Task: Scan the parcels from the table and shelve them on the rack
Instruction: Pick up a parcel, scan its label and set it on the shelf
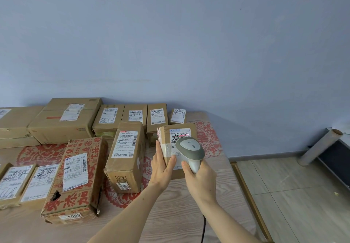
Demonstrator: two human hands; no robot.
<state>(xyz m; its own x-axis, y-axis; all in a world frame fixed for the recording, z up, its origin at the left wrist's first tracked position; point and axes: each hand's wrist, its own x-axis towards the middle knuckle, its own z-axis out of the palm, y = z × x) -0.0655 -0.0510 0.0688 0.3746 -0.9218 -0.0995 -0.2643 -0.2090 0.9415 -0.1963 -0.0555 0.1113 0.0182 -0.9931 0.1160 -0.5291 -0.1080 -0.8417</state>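
Observation:
My left hand grips the left side of a small cardboard parcel, thumb on its taped top, tilting it up off the wooden table. My right hand holds a grey and white barcode scanner by its handle, head just over the parcel's white label. A red scan line glows on the label near its top. Several other labelled parcels lie on the table to the left, among them a tall brown box and a box with red printing.
More cardboard boxes line the back of the table against the blue wall, including a large one. The table's right edge drops to a tiled floor. A roll of film leans on a dark frame at far right. The scanner's cable hangs below my right wrist.

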